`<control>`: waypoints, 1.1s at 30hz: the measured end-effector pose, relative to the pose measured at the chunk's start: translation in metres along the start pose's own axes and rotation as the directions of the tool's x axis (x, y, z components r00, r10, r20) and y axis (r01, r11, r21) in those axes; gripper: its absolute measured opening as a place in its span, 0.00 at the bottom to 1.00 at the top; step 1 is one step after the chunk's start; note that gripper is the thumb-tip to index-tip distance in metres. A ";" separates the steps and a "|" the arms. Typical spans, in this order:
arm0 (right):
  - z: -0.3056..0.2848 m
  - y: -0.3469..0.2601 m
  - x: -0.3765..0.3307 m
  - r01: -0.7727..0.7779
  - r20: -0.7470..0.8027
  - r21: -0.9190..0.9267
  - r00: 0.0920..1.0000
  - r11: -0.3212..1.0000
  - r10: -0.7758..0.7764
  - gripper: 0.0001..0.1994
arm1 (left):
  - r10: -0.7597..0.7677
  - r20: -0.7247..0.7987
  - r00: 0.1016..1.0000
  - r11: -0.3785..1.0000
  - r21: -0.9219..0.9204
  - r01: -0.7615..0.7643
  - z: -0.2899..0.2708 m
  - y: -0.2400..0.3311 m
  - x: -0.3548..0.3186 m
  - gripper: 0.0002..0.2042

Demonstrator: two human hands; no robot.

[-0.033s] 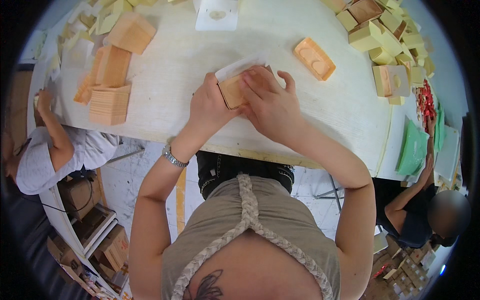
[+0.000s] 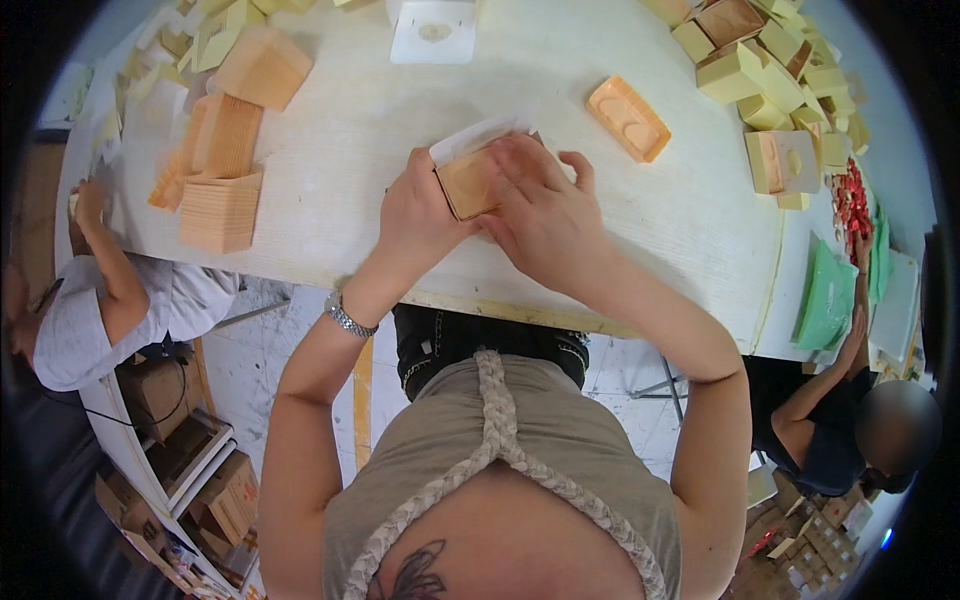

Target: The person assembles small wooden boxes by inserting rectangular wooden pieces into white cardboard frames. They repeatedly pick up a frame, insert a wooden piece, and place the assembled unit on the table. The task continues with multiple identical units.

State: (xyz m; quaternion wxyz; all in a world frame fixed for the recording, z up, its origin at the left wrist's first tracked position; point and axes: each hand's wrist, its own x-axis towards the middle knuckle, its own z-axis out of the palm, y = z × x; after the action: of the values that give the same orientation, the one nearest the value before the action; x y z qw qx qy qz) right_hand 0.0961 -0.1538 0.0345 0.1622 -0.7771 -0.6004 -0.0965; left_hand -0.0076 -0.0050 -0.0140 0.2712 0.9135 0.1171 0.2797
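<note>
A small open box (image 2: 466, 190) with a tan-orange inside and a raised white flap (image 2: 478, 135) is held above the table in front of me. My left hand (image 2: 425, 205) is closed round its left side. Over its right part lies my right hand (image 2: 545, 200), with bent fingers reaching across the opening and the thumb side near the lower edge. Those fingers hide much of the inside and are slightly blurred. To the right, a loose orange plastic tray (image 2: 629, 118) with rounded hollows rests on the table, apart from both hands.
Stacks of orange trays (image 2: 220, 212) stand at the left. Pale yellow boxes (image 2: 735, 75) pile up at the far right, and a white card with a cut-out (image 2: 433, 35) lies at the far edge. People sit at both sides; green bags (image 2: 826, 295) lie near the right one.
The fingers of my right hand have shifted slightly over the box opening. My left hand and the box stay almost in place.
</note>
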 end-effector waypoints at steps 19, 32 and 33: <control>0.019 -0.037 -0.013 -0.076 -0.123 0.016 0.989 0.997 0.078 0.30 | 0.042 -0.058 0.997 0.998 0.049 -0.039 0.001 -0.008 -0.006 0.38; 0.004 -0.007 0.001 -0.050 0.046 0.018 0.998 0.999 0.049 0.30 | 0.100 -0.077 0.992 0.993 0.071 -0.095 0.012 -0.014 -0.009 0.39; 0.004 0.001 0.003 -0.022 0.048 0.022 0.999 1.000 0.021 0.29 | 0.031 -0.047 0.998 0.998 0.056 -0.029 0.010 -0.011 -0.006 0.39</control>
State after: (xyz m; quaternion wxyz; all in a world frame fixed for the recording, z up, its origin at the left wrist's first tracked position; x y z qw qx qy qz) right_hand 0.0977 -0.1493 0.0314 0.1576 -0.7838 -0.5966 -0.0695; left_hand -0.0077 -0.0020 -0.0296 0.2386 0.9154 0.1175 0.3021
